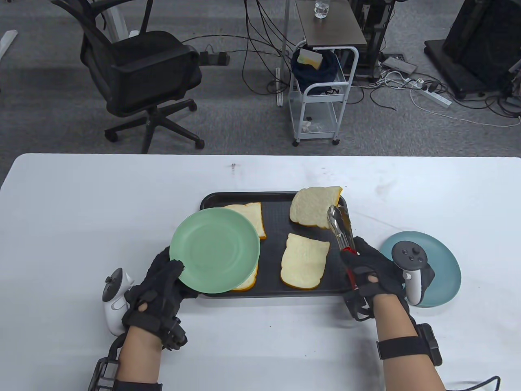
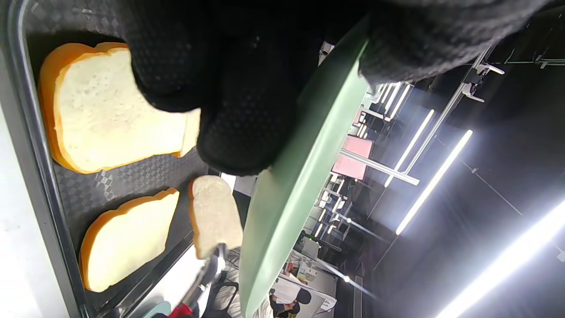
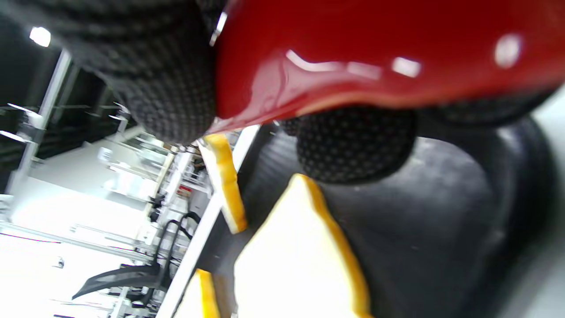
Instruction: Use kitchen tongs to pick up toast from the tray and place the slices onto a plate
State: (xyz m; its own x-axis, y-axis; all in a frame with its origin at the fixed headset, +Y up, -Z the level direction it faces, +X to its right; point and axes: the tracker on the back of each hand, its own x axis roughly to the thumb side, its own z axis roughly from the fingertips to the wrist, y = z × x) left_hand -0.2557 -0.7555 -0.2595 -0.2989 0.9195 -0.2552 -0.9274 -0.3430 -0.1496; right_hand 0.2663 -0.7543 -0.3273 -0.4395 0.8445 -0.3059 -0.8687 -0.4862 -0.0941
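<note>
- The black tray (image 1: 272,203) sits at the table's middle, and everything else is placed against it
- Four slices of toast, pale and spongy in the face with orange-yellow crusts
- One slice (image 1: 314,205) is lifted and tilted over the tray's far right corner, pinched by the metal ends of the tongs (image 1: 341,230)
- One slice (image 1: 303,261) lies flat at the tray's near right; two more (image 1: 250,218) on its left side are partly hidden under the green plate (image 1: 214,250)
- The right hand (image 1: 372,281) is curled round the tongs' red handles at the tray's near right edge
- The left hand (image 1: 156,297) grips the green plate's rim, thumb on top and fingers (image 2: 238,128) underneath, holding it above the tray's left side
- A blue plate (image 1: 441,260) rests on the table right of the tray
</note>
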